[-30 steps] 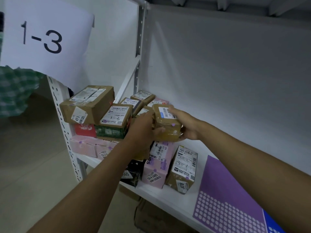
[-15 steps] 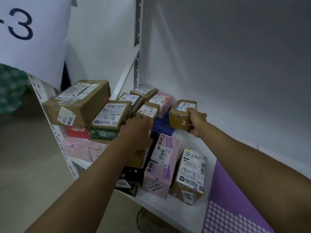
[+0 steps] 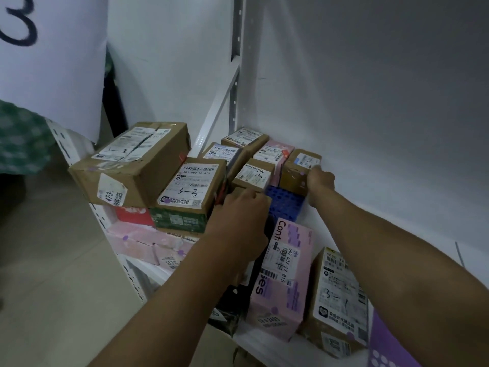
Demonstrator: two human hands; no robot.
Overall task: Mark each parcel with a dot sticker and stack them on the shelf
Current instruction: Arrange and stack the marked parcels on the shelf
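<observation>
White shelf (image 3: 315,226): right hand (image 3: 320,180) fingers grip small brown parcel (image 3: 297,169).

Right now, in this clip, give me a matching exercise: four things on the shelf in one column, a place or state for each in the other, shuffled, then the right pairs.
Things:
1. small brown box
2. blue crate
3. long pink box
4. purple sticker sheet

Places or states:
A. at the shelf's front right corner, showing rows of dots
B. against the back wall, held by the right hand
C. lying lengthwise, label up, right of the left hand
D. partly hidden under boxes at the back

Pairs: 1-B, 2-D, 3-C, 4-A
</observation>
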